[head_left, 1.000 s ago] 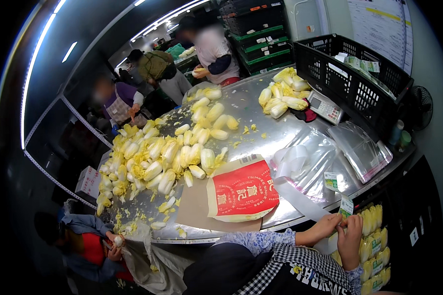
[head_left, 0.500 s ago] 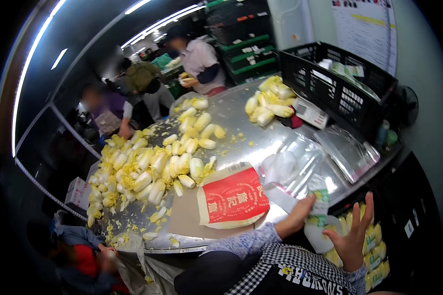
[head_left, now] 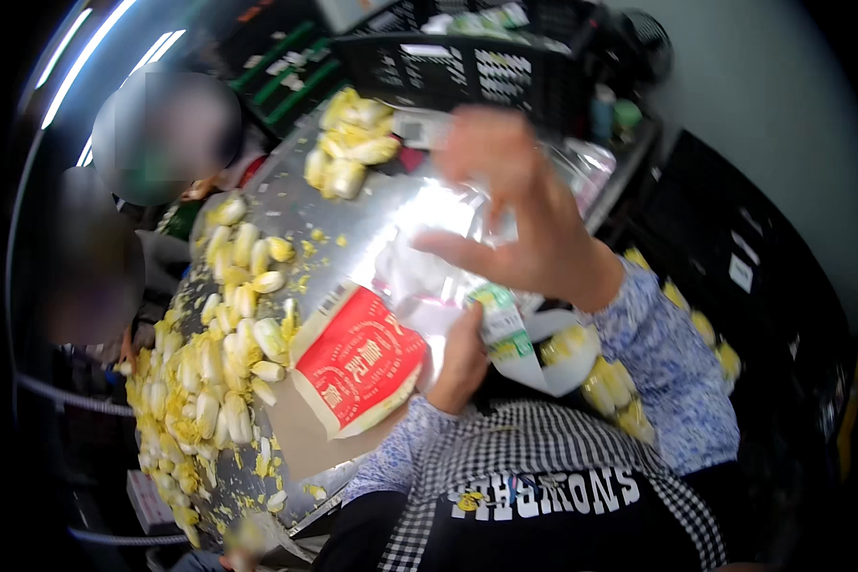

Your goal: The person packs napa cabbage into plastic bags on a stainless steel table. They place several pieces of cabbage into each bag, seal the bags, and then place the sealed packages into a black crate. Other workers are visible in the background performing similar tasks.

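Note:
My left hand (head_left: 459, 362) pinches the edge of a clear plastic bag with a green-and-white label (head_left: 508, 334), close to the table's front edge. My right hand (head_left: 543, 234) is raised over the table, thumb and fingers apart and smeared by motion, with nothing visible in it. Beneath it lie loose clear plastic bags (head_left: 415, 253), partly hidden by the hand and glare. A red printed paper sheet or bag (head_left: 364, 360) rests on brown cardboard (head_left: 294, 434) to the left of my left hand.
Small yellow-white Chinese cabbages (head_left: 205, 381) cover the table's left side, with a smaller heap (head_left: 348, 148) farther back. A black crate (head_left: 458, 74) stands behind a pale scale (head_left: 419, 127). Packed cabbages (head_left: 608, 386) sit below the front edge. Other people stand at the left.
My right hand has swung up and left from beside the packed cabbages to above the table. My left hand still holds the labelled bag. The view has turned right.

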The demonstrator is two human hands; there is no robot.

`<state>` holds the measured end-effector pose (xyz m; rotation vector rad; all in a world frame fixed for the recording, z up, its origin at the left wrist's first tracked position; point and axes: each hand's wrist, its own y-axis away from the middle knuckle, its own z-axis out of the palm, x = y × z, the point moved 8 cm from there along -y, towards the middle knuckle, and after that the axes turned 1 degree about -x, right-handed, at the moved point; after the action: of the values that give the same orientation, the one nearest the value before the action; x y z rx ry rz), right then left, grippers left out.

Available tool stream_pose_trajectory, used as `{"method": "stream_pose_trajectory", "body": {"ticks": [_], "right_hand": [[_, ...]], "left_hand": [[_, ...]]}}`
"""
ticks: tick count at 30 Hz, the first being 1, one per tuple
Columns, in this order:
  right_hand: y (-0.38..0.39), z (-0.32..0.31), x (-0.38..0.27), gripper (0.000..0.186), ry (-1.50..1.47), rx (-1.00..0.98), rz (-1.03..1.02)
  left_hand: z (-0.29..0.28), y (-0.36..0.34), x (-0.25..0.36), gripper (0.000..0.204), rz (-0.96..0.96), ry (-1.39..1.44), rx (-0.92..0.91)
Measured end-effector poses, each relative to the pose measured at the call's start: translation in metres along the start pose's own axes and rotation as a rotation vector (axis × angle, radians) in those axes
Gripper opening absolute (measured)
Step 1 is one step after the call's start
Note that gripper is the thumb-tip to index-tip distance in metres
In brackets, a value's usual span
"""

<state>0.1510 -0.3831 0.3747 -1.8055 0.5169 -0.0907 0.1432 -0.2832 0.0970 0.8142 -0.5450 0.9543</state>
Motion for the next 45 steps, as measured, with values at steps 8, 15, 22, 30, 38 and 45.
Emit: {"method": "stream_pose_trajectory", "body": {"ticks": [8, 15, 22, 30, 38, 45], "right_hand": [[0.111, -0.003, -0.001, 0.032, 0.071, -0.442, 0.426], [0.201, -0.029, -0.004, 0.026, 0.230, -0.446, 0.632], [0.245, -0.039, -0.037, 0.013, 0.483, -0.590, 0.560], [0.259, -0.110, -0.030, 0.019, 0.242, -0.108, 0.859], [0.491, -0.163, 0.082, 0.021, -0.315, 1.127, 1.761], [0.516, -0.150, 0.137, 0.024, -0.093, 1.049, 1.802]], "left_hand": [[0.030, 0.012, 0.015, 0.036, 0.046, -0.092, -0.130], [0.065, 0.003, -0.048, 0.031, -0.433, 0.124, -0.259], [0.067, 0.011, -0.111, 0.030, -0.687, -0.019, -0.293], [0.023, -0.066, 0.004, 0.039, -0.134, -0.017, -0.172], [-0.054, -0.056, 0.126, 0.041, 0.282, -0.032, 0.003], [-0.057, -0.072, 0.083, 0.040, 0.054, 0.125, 0.027]]}}
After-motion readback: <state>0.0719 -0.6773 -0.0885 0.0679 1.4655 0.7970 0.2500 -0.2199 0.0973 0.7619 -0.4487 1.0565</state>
